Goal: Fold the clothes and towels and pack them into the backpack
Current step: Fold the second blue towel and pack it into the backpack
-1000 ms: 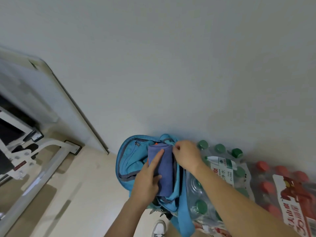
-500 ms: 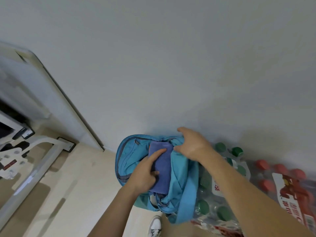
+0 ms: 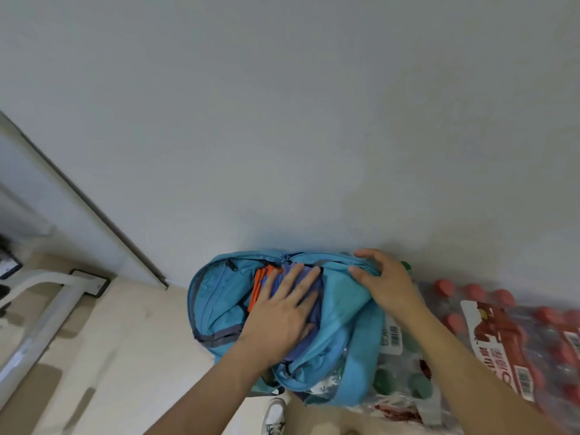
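The blue backpack (image 3: pixel 216 309) is seen low in the centre of the frame, against the wall. A purple towel (image 3: pixel 318 309) in its opening is pressed by the flat, spread left hand (image 3: pixel 282 315), while the rim is gripped by the right hand (image 3: pixel 386 281).

One light blue backpack (image 3: pixel 216 306), unzipped and gaping, on the floor (image 3: pixel 131 350) against the wall (image 3: pixel 282 152). Inside: one folded purple-blue towel (image 3: pixel 319 293); one folded orange cloth (image 3: pixel 258 285) just left of it.
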Demonstrator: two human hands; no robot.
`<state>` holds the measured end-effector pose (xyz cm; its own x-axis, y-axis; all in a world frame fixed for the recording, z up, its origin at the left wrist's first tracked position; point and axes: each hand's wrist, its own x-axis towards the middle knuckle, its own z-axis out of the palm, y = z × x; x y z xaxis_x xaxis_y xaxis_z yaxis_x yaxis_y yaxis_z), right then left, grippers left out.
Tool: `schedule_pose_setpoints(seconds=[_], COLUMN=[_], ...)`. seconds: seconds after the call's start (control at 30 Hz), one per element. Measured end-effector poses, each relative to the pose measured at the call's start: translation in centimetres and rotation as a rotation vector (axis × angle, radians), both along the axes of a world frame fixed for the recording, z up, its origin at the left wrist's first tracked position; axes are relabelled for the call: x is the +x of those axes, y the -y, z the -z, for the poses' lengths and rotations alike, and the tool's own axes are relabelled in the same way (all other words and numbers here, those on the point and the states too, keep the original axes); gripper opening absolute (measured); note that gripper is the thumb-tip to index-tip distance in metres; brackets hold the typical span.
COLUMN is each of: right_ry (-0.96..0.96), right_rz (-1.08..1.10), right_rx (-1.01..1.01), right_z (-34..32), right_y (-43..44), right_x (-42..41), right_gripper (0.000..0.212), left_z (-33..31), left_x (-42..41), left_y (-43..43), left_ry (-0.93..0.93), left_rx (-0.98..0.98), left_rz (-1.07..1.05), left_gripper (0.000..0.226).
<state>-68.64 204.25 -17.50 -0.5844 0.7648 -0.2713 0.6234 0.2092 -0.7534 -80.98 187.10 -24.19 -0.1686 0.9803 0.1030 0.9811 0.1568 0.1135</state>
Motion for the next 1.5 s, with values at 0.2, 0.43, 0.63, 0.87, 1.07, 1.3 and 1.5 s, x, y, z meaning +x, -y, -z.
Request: schedule_pose_setpoints(seconds=[0.2, 0.43, 0.63, 0.87, 1.07, 1.3, 1.5], right_ry=[-0.179, -0.142, -0.036, 0.009, -0.038, -0.097, 0.110], right_rz=[0.158, 0.244, 0.171, 0.087, 0.099, 0.079, 0.015], right_rx=[-0.191, -0.101, -0.075, 0.008, 0.139, 0.216, 0.337], right_z=[-0.8, -1.4, 0.7, -0.4, -2.0, -5.7, -8.6], right_y=[-0.8, -3.4, -2.6, -1.8, -0.2, 1.0, 1.7], right_x=[0.6, 3.3, 5.1, 5.9, 7.2, 10.9, 17.0], right_gripper=[0.038, 0.041, 0.037, 0.037, 0.033, 0.018, 0.021], left_z=[1.5, 1.6, -0.2, 0.5, -2.2, -10.9, -16.2], left_x=[-0.6, -0.6, -1.6, 1.1, 0.7, 1.6, 5.1], left_y=[0.0, -2.6, -1.3, 1.1, 0.7, -0.6, -3.2], left_ry=[-0.052, 0.054, 0.443, 0.215, 0.540, 0.861, 0.858], left_rx=[-0.312, -0.425, -0.048, -0.132, 0.025, 0.387, 0.412], left_rz=[0.065, -0.054, -0.167, -0.231, -0.299, -0.345, -0.069], left_gripper=[0.074, 0.079, 0.059, 0.056, 0.051, 0.027, 0.036])
